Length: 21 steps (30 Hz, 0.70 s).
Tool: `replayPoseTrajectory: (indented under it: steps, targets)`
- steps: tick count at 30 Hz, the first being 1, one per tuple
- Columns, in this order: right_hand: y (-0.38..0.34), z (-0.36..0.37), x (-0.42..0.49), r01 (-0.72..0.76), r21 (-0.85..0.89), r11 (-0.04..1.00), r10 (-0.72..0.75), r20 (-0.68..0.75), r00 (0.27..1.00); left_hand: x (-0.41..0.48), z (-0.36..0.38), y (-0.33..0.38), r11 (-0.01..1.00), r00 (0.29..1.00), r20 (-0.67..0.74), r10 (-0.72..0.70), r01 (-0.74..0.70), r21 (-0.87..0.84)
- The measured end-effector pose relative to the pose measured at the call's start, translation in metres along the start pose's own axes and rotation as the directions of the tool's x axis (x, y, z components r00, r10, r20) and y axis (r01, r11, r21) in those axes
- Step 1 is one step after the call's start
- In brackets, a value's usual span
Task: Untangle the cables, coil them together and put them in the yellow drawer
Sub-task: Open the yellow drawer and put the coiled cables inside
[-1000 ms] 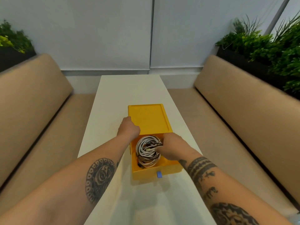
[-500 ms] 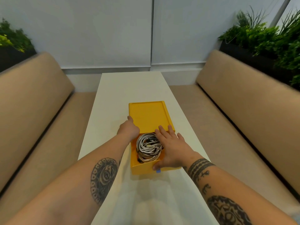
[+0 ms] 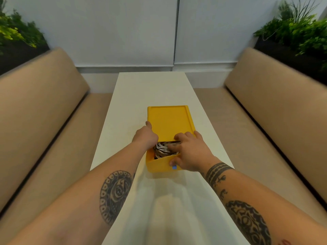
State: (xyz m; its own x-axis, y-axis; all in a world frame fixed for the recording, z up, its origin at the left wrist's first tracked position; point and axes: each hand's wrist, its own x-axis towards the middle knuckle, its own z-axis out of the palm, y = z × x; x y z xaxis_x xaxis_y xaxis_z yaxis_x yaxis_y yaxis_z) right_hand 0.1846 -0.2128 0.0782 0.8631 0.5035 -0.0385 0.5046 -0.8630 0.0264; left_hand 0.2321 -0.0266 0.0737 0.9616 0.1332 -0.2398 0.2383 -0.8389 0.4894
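Forearms: both tattooed, reaching in from the near edge along the white counter (image 3: 150,89).
Drawer (image 3: 159,165): yellow, on the middle of the counter, pulled partly out of its yellow case (image 3: 168,121) toward the viewer; only a short stretch of the inside shows.
Blue tab (image 3: 174,167): small, on the drawer's front face, just below the right thumb.
Right hand (image 3: 191,152): laid across the drawer's open part. Thumb presses on the drawer front; fingers (image 3: 180,137) are spread and lightly bent, tips on the near lip of the case, one dipping toward the cables. They close round nothing.
Cables (image 3: 161,149): white and dark strands bundled inside the drawer, partly hidden under the right hand and the case lip.
Left hand (image 3: 145,137): against the left side of the case where the drawer comes out. One digit lies straight along the case's left edge; the others are hidden behind the knuckles, so I cannot tell whether they grip.
Benches: tan, padded, one on the left (image 3: 44,96) and one on the right (image 3: 283,96) of the counter.
Plants: green, in dark planters behind each bench back, left (image 3: 16,36) and right (image 3: 297,30).
Wall (image 3: 123,29): pale panels at the far end.
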Motion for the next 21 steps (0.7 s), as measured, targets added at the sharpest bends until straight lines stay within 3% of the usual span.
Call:
replayPoseTrajectory:
  steps: [6,21]
  targets:
    - [0.005,0.011,-0.007,0.071,-0.061,0.996,-0.07,0.025,0.997,0.003,0.002,0.0,1.0,1.0,-0.021,0.006,-0.005,0.024]
    - [0.015,0.01,0.004,0.074,-0.051,0.996,-0.072,0.038,0.997,0.003,-0.001,0.0,0.999,0.999,-0.03,0.025,-0.024,0.03]
